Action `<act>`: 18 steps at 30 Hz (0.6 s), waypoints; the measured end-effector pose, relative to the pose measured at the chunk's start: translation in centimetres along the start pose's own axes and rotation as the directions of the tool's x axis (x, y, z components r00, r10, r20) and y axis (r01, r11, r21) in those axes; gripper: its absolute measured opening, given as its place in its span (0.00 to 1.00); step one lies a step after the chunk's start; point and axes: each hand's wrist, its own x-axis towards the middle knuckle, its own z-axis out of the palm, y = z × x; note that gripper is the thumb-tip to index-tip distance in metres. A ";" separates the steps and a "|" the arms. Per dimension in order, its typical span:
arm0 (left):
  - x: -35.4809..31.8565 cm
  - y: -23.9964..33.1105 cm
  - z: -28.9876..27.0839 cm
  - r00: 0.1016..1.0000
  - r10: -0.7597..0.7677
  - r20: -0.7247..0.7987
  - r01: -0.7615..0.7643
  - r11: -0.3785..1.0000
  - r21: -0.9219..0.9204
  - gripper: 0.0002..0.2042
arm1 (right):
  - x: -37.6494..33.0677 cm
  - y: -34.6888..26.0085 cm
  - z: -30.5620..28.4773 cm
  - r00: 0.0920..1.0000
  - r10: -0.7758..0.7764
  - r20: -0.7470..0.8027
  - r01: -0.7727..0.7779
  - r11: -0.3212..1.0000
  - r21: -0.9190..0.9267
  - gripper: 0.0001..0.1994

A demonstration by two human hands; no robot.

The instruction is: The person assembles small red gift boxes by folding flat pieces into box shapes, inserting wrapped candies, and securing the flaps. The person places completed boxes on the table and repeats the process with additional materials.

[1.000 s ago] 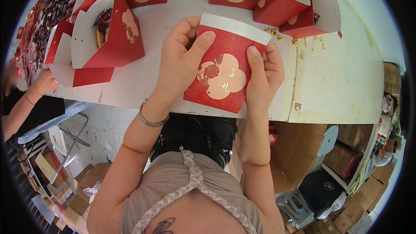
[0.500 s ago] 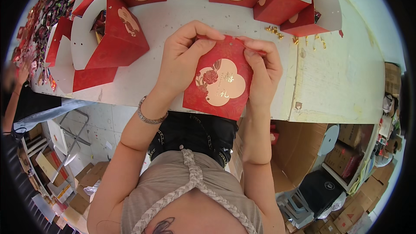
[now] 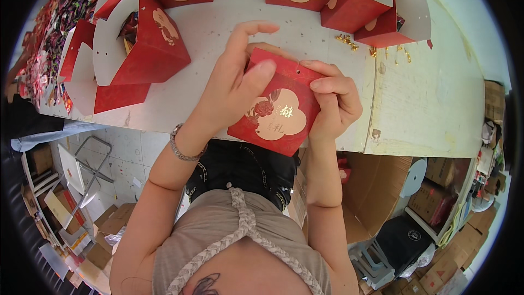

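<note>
Just above the table's front edge, both hands hold a red gift box (image 3: 272, 139) with a pale flower-shaped panel and gold print. My left hand (image 3: 232, 76) has its thumb on the front face near the top left and fingers behind; its index finger is raised clear of the box. At the top right edge, my right hand (image 3: 335, 95) grips with bent fingers, beside a small punched hole. Only the front face shows, so the box's depth is hidden.
On the white table (image 3: 218, 16), open red boxes stand at the left (image 3: 150, 49) and far right (image 3: 357, 8), some with things inside. Small gold pieces (image 3: 347, 42) lie near the right ones. Many wrapped sweets (image 3: 60, 27) heap at the far left. A cardboard box (image 3: 376, 191) sits below right.
My left index finger has lifted off the box's top edge, and the thumb now lies on its front. The box has tilted slightly, and my right fingers have shifted along its top right.
</note>
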 end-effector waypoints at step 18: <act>0.4 0.2 -1.6 0.991 -0.006 0.136 -0.035 0.954 0.299 0.08 | -0.1 -4.5 -0.3 0.958 0.287 -0.011 -0.260 0.850 -0.458 0.08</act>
